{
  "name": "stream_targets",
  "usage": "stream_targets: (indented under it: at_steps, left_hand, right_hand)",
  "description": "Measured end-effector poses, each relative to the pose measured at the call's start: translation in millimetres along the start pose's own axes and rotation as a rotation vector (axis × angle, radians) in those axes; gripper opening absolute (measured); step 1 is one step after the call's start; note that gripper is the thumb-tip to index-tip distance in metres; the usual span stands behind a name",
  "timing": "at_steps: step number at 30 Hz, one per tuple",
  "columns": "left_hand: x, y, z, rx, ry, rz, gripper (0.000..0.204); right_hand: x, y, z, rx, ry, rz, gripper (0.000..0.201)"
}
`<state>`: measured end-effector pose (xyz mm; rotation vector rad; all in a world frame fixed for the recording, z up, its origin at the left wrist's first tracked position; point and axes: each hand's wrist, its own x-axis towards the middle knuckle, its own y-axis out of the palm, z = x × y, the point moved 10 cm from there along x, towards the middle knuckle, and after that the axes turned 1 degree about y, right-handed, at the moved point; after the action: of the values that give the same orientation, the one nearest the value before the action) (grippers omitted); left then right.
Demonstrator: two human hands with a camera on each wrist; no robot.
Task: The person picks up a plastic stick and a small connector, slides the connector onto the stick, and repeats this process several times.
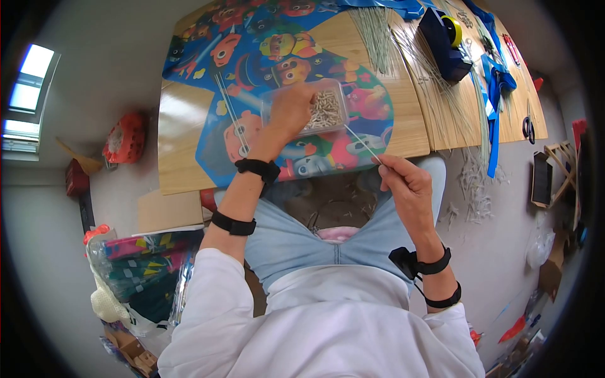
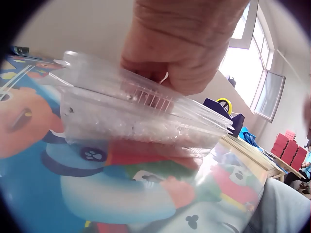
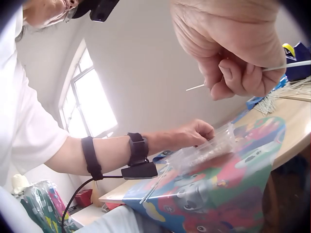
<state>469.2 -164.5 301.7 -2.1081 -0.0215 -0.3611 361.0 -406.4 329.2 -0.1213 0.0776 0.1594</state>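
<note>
A clear plastic box (image 1: 344,108), partly filled with small white pieces (image 1: 326,109), stands on a cartoon-printed sheet (image 1: 372,101). My left hand (image 1: 291,112) reaches down into its left side. In the left wrist view the fingers of that hand dip behind the box wall (image 2: 97,116), so I cannot tell whether they hold a piece. At the table's front edge, right of the box, my right hand (image 1: 408,183) pinches a thin white stick (image 1: 361,140). The stick slants toward the box's near right corner. The right wrist view shows it passing through the curled fingers.
Two thin white sticks (image 1: 230,113) lie left of the box. Farther right are bundled sticks (image 1: 376,41), a dark blue tape dispenser (image 1: 441,47), blue ribbon (image 1: 494,142) and scissors (image 1: 528,127). White scraps (image 1: 474,192) litter the floor on the right.
</note>
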Motion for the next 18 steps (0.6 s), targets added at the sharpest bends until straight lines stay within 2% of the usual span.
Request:
stream_targets:
  at_steps: [3, 6, 12, 18]
  left_hand:
    - [0.1, -9.9, -1.8, 0.046, -0.015, 0.001, 0.008]
    - [0.2, -12.0, 7.8, -0.071, -0.053, -0.02, 0.009]
    - [-5.2, -17.7, 20.1, -0.05, -0.113, -0.037, 0.011]
    - [-3.2, -2.1, 8.9, 0.093, -0.033, 0.016, 0.011]
  right_hand:
    - [-0.3, -0.1, -1.2, -0.007, 0.001, 0.007, 0.016]
    - [-0.2, 2.5, 0.9, 0.01, -0.009, 0.003, 0.016]
    - [-2.1, 2.0, -0.1, 0.007, 0.001, 0.004, 0.016]
    - [-2.2, 6.9, -2.5, 0.02, 0.028, 0.013, 0.016]
